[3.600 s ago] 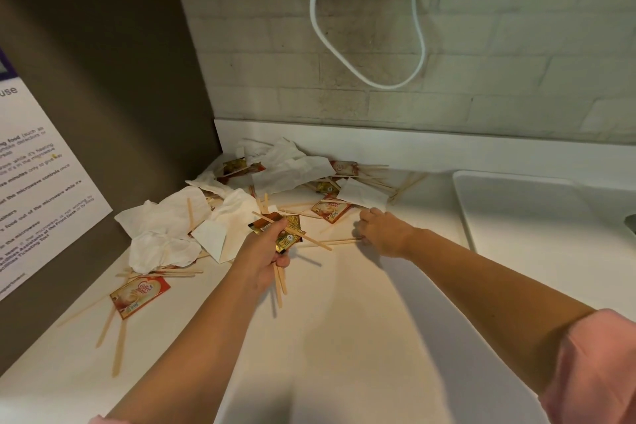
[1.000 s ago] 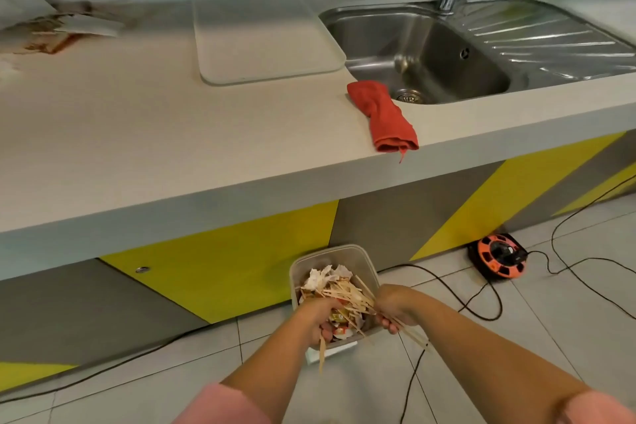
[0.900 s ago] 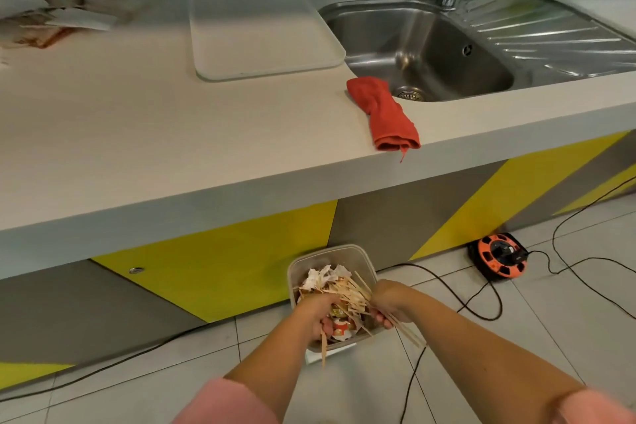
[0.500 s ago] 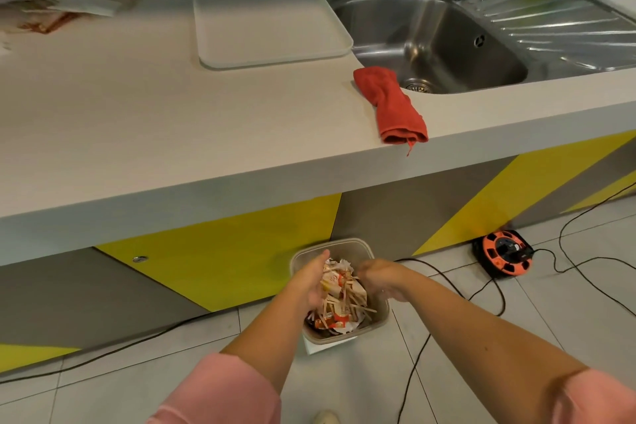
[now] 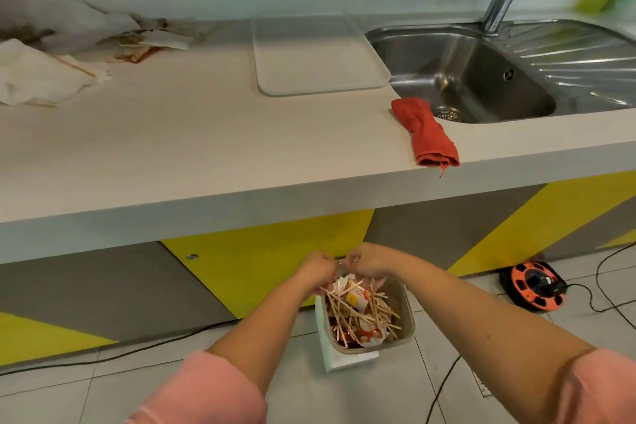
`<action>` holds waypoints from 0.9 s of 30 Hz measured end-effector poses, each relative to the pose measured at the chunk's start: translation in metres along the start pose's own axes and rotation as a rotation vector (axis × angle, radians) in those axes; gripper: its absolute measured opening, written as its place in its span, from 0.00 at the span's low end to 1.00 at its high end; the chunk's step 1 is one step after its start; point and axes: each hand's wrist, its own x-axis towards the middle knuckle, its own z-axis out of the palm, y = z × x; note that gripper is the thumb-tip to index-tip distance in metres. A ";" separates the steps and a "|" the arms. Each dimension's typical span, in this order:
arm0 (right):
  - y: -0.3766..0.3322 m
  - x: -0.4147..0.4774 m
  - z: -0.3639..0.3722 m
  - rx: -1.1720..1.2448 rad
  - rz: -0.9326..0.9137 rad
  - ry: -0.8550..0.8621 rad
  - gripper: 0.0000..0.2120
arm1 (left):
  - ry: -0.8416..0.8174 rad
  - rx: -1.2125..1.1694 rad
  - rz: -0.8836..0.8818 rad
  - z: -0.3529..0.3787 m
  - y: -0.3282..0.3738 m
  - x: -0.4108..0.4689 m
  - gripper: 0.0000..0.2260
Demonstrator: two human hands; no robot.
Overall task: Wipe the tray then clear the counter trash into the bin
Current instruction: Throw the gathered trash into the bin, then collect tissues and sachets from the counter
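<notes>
Hovering low in the frame, the left hand (image 5: 316,268) and right hand (image 5: 368,263) meet knuckle to knuckle right above the bin (image 5: 402,306). What are they holding?

Cannot tell! Fingers on both are curled in, tips touching, with a pale glint between them that's too small to call.

And the bin itself?

Down on the tiled floor, lower centre, in front of the yellow-and-grey cabinet. It's heaped with wooden stir sticks (image 5: 351,311) and red-and-white sachets (image 5: 358,296).

Up on the counter (image 5: 172,148)?

White tray (image 5: 316,55) lies flat at upper centre, just beside the steel sink (image 5: 464,79). Red cloth (image 5: 426,134) lies crumpled at the sink's near corner, its end drooping over the counter's front edge.

Upper left?

Crumpled napkins (image 5: 41,76), blurred, with more sticks and wrappers among them, well apart from the tray. Orange cable reel (image 5: 531,286) sits on the floor at right.
</notes>
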 end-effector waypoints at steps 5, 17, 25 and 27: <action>-0.056 -0.014 -0.005 -0.300 -0.061 -0.074 0.17 | 0.065 0.431 0.102 -0.052 0.004 -0.027 0.07; -0.225 -0.053 -0.028 -0.258 -0.326 -0.179 0.18 | -0.033 0.740 0.125 -0.212 0.009 -0.115 0.19; -0.333 -0.066 -0.044 -0.294 -0.459 -0.100 0.16 | 0.135 0.579 0.189 -0.318 0.011 -0.153 0.14; -0.359 -0.062 -0.046 -0.301 -0.496 -0.067 0.17 | 0.212 0.554 0.221 -0.346 0.006 -0.154 0.14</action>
